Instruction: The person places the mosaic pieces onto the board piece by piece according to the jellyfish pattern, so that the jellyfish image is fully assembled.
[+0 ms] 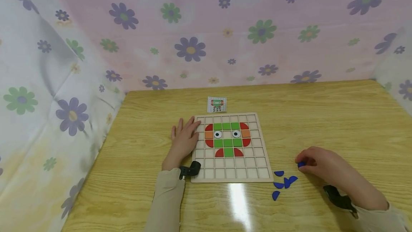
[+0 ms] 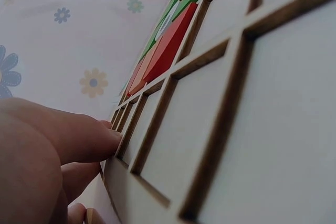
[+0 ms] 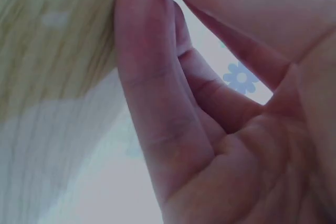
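Beige sleeves stretched forward, left hand spread over gridded board edge, right hand pinching blue piece

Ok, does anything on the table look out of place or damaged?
Nothing looks damaged. Only the loose blue pieces look untidy, scattered at mixed angles by the lower right corner of the board.
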Available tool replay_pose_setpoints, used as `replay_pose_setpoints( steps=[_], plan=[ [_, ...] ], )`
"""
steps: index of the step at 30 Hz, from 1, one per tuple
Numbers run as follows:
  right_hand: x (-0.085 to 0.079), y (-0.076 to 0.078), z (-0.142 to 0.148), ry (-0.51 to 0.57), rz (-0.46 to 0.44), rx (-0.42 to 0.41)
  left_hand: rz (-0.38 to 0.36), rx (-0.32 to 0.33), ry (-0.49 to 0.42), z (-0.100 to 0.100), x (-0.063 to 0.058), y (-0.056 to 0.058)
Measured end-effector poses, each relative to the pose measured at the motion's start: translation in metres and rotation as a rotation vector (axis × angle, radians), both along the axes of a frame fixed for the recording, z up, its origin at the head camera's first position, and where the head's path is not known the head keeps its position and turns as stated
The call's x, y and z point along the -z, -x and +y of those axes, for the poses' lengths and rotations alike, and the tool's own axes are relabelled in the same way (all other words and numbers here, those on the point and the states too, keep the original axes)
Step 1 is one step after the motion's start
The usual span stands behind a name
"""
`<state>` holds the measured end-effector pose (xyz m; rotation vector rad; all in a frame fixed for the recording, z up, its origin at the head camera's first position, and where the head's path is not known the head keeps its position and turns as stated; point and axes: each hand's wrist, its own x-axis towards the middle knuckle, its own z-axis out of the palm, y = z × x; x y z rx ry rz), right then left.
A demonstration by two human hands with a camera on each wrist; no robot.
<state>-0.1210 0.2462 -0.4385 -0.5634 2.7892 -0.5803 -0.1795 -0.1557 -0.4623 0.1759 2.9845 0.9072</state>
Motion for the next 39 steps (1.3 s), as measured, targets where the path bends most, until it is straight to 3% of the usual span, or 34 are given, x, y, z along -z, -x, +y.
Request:
replay_pose_setpoints(
  steps=[21,29,39],
  plan=[
    [0.001,-0.003,-0.011,-0.010,0.038,0.014,-0.024,-0.006,0.016,0.000,0.000,0.002],
    [-0.001,-0.004,-0.012,0.020,0.033,0.055,-0.021,-0.009,0.024,0.000,0.001,0.002],
    [0.002,-0.003,-0.007,0.083,0.111,-0.005,-0.022,-0.002,0.009,0.000,0.000,0.002]
  ],
)
